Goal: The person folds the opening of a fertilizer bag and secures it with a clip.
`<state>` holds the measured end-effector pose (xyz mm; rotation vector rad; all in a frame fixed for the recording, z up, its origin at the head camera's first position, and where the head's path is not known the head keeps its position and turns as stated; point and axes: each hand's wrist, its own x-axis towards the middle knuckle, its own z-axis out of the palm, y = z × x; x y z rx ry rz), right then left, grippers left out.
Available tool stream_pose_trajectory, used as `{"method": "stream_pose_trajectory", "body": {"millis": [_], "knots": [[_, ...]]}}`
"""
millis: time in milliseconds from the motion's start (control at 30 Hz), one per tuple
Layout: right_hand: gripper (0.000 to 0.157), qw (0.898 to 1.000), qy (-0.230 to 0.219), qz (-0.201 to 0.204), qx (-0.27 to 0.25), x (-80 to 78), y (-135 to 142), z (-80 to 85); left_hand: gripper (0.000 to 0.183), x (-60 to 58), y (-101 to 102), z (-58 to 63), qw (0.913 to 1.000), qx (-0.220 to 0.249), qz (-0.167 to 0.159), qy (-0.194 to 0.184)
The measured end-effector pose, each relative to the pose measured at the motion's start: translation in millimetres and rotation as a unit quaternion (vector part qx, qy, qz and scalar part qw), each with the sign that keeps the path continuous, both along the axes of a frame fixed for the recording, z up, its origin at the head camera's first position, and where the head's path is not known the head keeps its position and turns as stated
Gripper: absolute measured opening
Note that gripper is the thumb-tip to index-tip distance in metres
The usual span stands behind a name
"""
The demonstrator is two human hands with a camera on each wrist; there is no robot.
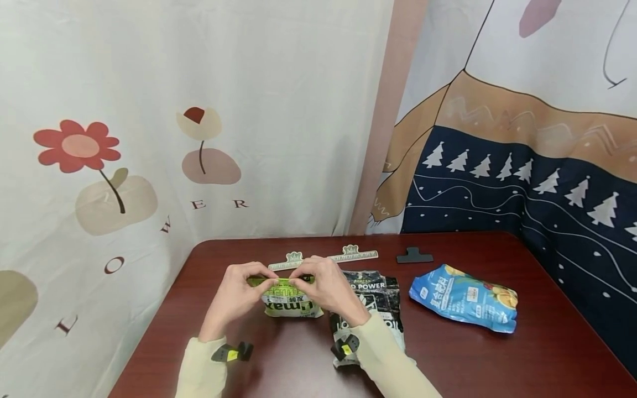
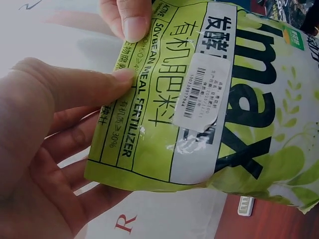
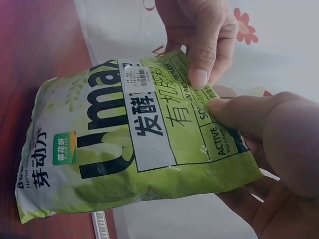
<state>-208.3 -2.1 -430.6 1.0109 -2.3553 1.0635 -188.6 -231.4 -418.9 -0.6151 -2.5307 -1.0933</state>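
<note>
Pale cream sleeves (image 1: 203, 365) reach in from 8 and 4 o'clock, each with a small dark wrist camera (image 1: 233, 352), toward a green-and-white fertilizer bag (image 1: 296, 309) at the clock's centre, over a dark red desk (image 1: 288, 359). At 9 o'clock, the left hand (image 1: 239, 293) pinches the bag's upper edge between thumb and index finger, its other fingers spread loosely behind the plastic. At 2 o'clock, the right hand (image 1: 323, 284) pinches the same edge, thumb in front, remaining fingers bent behind. Both pinches sit just beside each other, near the middle of that edge, probably to make it flat and leave the fuller end hanging or resting below; whether that end touches the desk is unclear. Large print on the bag faces the wearer upside down.

Beyond the bag, one ruler-like clip (image 1: 286, 265) lies at 12 o'clock and another ruler-like clip (image 1: 354, 256) at 2, with a black clip (image 1: 414, 256) farther out toward 3, perhaps set along the far side to leave working room. At 3 o'clock lies a black bag (image 1: 388, 307), partly behind the right arm, then a blue pouch (image 1: 465, 298) farther off.
</note>
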Motion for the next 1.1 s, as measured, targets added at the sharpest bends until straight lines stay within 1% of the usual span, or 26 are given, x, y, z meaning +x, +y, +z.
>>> {"method": "stream_pose_trajectory", "body": {"millis": [233,333,467,667,767,933,1100], "knots": [[0.004,1.0,-0.007,0.005,0.004,-0.6,-0.1,3.2,0.017,-0.8,-4.2,1.6,0.9989,0.012,-0.013,-0.043],[0.004,1.0,-0.014,0.011,0.005,-1.3,1.3,4.1,0.016,-2.2,-6.7,1.2,0.9983,0.012,-0.019,-0.055],[0.006,0.999,-0.029,0.014,0.012,-3.2,3.8,4.1,0.016,-3.2,-9.9,1.1,0.9977,0.014,-0.022,-0.063],[0.007,0.998,-0.062,0.019,0.016,-4.5,7.4,5.4,0.014,-2.9,-15.6,1.2,0.9954,0.036,-0.019,-0.087],[0.007,0.997,-0.069,0.021,0.018,-5.1,8.7,5.8,0.011,-3.4,-17.4,0.8,0.9951,0.036,-0.018,-0.09],[0.004,0.998,-0.053,0.023,0.015,-5.5,8.9,6.5,0.008,-4.6,-17.3,0.0,0.9954,0.036,-0.011,-0.088],[0.004,0.998,-0.053,0.028,0.005,-5.3,9.6,5.7,0.007,-4.5,-16.0,-0.5,0.9947,0.048,-0.011,-0.09]]}}
